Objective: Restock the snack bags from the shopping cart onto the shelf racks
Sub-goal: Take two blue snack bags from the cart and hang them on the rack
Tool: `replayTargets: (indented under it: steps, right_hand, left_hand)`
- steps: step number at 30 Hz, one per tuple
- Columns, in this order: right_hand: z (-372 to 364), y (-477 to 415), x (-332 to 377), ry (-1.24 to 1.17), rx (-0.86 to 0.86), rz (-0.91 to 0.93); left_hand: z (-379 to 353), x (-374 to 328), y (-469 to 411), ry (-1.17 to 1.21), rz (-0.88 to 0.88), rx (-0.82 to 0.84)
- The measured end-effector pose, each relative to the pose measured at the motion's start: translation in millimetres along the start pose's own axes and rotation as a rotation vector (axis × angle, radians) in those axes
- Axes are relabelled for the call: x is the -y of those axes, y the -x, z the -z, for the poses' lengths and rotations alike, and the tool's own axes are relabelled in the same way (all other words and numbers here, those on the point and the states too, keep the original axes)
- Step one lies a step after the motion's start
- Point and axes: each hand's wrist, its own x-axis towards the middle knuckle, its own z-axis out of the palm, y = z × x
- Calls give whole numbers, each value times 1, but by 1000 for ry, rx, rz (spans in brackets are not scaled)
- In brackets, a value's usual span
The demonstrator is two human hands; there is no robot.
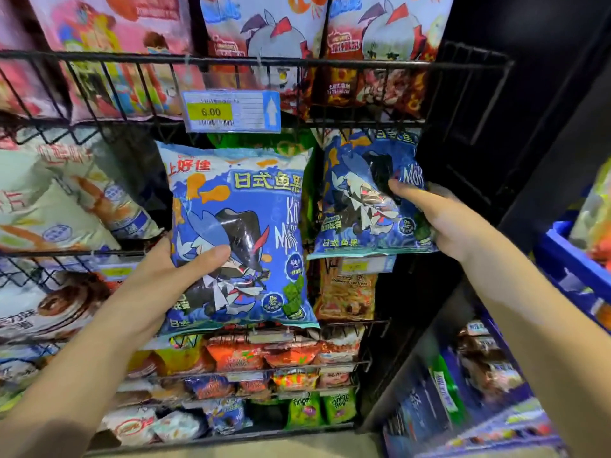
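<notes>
Since the left bag and the right bag, both blue, are air-puffed foil pillows, I judge them light, soft and slippery, with brittle contents; an edge or seam is the safest hold. That makes two bags in hand. The left hand grips one at its seven o'clock corner, thumb curled across the front. The right hand holds the other at its three o'clock edge, fingers curled round it. Both bags hang just below the upper wire rack and its one price tag. The blue shopping cart sits at four o'clock, its bags too blurred to count.
</notes>
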Motion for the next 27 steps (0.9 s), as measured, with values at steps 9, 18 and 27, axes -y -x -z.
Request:
replayTargets:
  steps: [9,18,27]
  right_hand:
    - [3,-38,-11,55,-98,5]
    - [-10,-59,-6,105,-132,29]
    - [-7,-100,-8,128,-51,9]
  left_hand:
    - [-4,4,-1,30,17,-31]
    - [-7,-1,-4,28,2,-11]
    - [-11,3,-4,14,20,-14]
